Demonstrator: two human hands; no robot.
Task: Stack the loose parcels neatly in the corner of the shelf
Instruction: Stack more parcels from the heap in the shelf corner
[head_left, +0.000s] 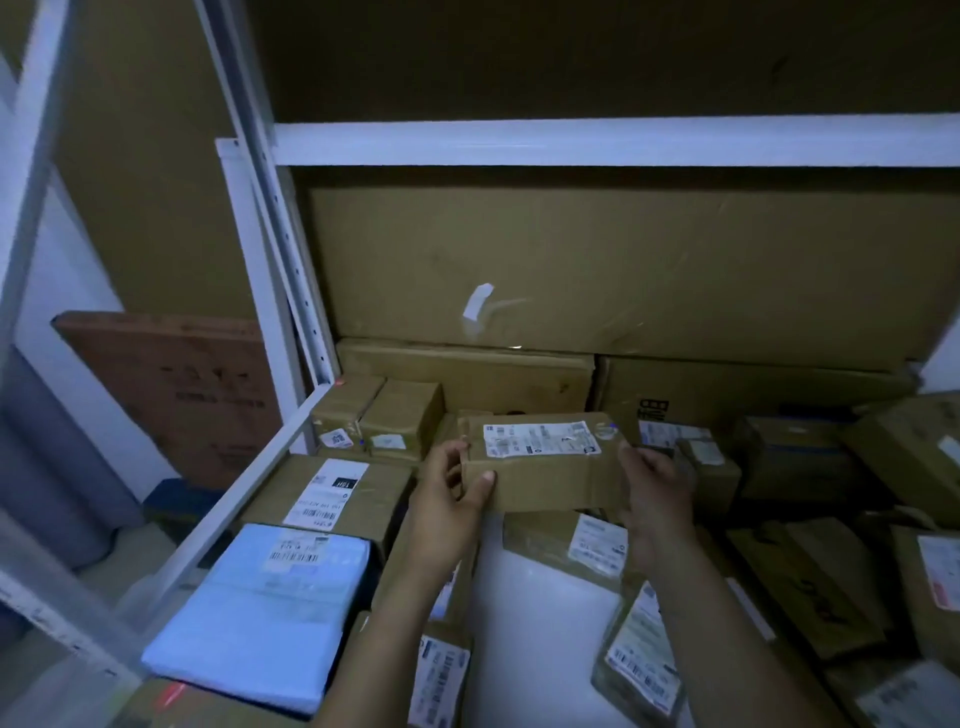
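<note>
Brown cardboard is what the held parcel (540, 462) is made of, and it is gripped at both short ends. The left hand (452, 483) is curled round the left end, with the thumb pressed flat on the near side face and the fingers tucked behind. The right hand (657, 483) is wrapped round the right end, with its back turned to the camera, so the fingertips are hidden. Both forearms are stretched forward from the bottom of the view, close to side by side. The parcel is held with its long side running from left to right. Its top face is tipped a little toward the camera, and a white label (540, 439) is stuck along that face. The parcel is kept above other parcels near the middle of the shelf; whether it touches the ones under it cannot be told. Just to its left, two small boxes (348, 415) (402, 418) are set side by side in the back left corner, next to the white shelf rail (249, 478). In front of them a flat box (332, 499) with a label is laid, and a pale blue mailer bag (265, 613) is laid nearer still. A big cardboard sheet (623, 270) is stood along the back.
</note>
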